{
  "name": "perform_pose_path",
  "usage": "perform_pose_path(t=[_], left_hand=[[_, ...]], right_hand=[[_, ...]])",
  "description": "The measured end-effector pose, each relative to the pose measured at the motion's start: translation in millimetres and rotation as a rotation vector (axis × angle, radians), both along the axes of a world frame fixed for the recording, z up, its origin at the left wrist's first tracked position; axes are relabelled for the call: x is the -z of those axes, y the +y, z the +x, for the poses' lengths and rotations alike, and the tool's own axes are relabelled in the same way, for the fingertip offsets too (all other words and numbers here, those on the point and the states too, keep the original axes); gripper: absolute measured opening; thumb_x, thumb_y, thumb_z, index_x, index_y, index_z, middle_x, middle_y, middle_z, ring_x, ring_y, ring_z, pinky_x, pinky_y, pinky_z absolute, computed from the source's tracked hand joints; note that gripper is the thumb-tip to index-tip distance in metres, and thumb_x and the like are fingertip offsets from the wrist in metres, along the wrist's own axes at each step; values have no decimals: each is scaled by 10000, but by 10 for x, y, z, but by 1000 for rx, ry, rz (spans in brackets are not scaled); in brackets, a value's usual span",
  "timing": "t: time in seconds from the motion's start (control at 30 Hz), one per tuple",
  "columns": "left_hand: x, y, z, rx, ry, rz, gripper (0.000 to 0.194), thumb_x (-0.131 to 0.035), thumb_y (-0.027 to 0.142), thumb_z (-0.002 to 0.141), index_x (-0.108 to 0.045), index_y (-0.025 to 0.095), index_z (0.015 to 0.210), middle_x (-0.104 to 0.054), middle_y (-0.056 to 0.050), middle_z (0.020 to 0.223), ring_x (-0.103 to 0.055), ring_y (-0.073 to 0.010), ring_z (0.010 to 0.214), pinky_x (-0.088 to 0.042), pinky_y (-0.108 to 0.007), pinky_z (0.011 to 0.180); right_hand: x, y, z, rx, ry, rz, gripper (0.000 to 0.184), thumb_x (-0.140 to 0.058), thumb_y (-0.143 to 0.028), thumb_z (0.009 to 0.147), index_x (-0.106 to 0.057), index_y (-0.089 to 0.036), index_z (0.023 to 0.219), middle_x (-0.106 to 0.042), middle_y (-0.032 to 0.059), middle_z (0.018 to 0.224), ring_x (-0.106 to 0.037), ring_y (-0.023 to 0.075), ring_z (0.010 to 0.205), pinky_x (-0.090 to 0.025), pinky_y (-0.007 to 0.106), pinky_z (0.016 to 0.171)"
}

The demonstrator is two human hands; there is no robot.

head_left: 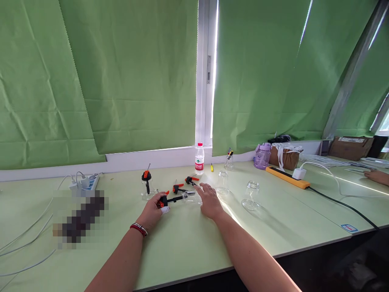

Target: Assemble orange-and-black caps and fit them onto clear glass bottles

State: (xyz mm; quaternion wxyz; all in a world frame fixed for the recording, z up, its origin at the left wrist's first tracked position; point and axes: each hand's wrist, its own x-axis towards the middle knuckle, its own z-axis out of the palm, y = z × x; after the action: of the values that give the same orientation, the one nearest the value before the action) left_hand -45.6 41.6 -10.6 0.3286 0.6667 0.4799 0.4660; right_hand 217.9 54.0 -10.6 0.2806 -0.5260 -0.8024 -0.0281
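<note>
My left hand (155, 211) is closed around the black and orange spray head (163, 201) of a small clear bottle (189, 197) that lies on its side on the pale green table (182, 243). My right hand (209, 200) rests over the bottle's far end, fingers stretched out flat. Two loose orange and black spray heads (178, 188) (191, 179) lie just behind the hands. A clear bottle with a spray head fitted (147, 184) stands upright to the left. Upturned clear glass jars (223, 182) (251, 195) stand to the right.
A water bottle (199, 158) stands by the window sill, with another small bottle (229, 160) further right. A white power strip (86, 182) with cables lies at the left. A purple jug (262, 156), a yellow power strip (287, 177) and another person's hand (377, 177) are at the right.
</note>
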Motion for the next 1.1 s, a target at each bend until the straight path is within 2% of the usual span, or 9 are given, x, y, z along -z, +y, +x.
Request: perform_pose_path(t=[0.13,0.27,0.4,0.57,0.63,0.73,0.83,0.97,1.1], left_hand=[[50,-7,23,73,23,-21,559,-736,336,588,-617,178,1111,-506,-139,1333,-526,-295,1156,-423,-407,972],[53,-43,54,161,19,-52,572,-729,310,619,-595,173,1158,-563,-124,1269,-547,-279,1127,-453,-376,938],[4,-90,84,188,3,-109,563,-719,325,634,-593,192,1166,-567,-100,1276,-564,-268,1110,-464,-364,928],[-78,-147,119,223,-33,-120,539,-735,358,617,-627,202,1122,-355,-103,1475,-436,-300,1268,-409,-383,1000],[-98,-167,129,234,-26,-116,538,-730,384,631,-627,207,1128,-337,-101,1485,-427,-301,1274,-406,-386,998],[-102,-181,140,244,-6,-116,550,-723,390,644,-613,213,1153,-457,-103,1398,-517,-280,1168,-440,-370,943],[-81,-180,151,231,37,-145,575,-712,371,656,-586,198,1189,-615,-94,1167,-597,-240,976,-474,-348,851],[-68,-178,157,231,34,-145,569,-710,329,655,-582,194,1193,-636,-73,1078,-594,-218,918,-472,-319,818],[-74,-181,150,245,47,-147,572,-693,327,667,-571,204,1212,-636,-65,1060,-590,-217,905,-474,-324,798]], right_hand=[[-9,-78,-118,-203,90,19,798,-551,-27,542,-432,-220,1307,-444,95,1335,-340,268,1273,-260,422,1061],[-29,-126,-129,-345,279,-64,734,-618,-72,525,-471,-230,1227,-512,69,1236,-405,254,1213,-338,402,1015],[-37,-131,-62,-371,466,-220,755,-742,-150,486,-500,-249,1194,-520,69,1221,-467,265,1156,-395,414,961],[-27,-116,-6,-422,594,-344,784,-791,-191,468,-510,-262,1196,-543,61,1232,-503,253,1134,-397,433,961],[-23,-109,2,-437,623,-366,782,-797,-195,465,-516,-259,1192,-550,62,1230,-507,255,1138,-396,441,963],[-20,-104,3,-449,643,-373,775,-801,-183,464,-524,-253,1185,-555,62,1223,-516,251,1129,-404,435,958],[-22,-107,-6,-456,650,-378,779,-804,-169,460,-520,-254,1181,-554,59,1216,-500,245,1155,-388,434,984],[-19,-111,-5,-491,721,-419,790,-809,-161,465,-502,-261,1186,-534,54,1236,-473,231,1186,-372,425,1004],[3,-96,20,-527,866,-529,818,-842,-219,464,-482,-271,1197,-548,52,1176,-521,213,1094,-458,380,891]])
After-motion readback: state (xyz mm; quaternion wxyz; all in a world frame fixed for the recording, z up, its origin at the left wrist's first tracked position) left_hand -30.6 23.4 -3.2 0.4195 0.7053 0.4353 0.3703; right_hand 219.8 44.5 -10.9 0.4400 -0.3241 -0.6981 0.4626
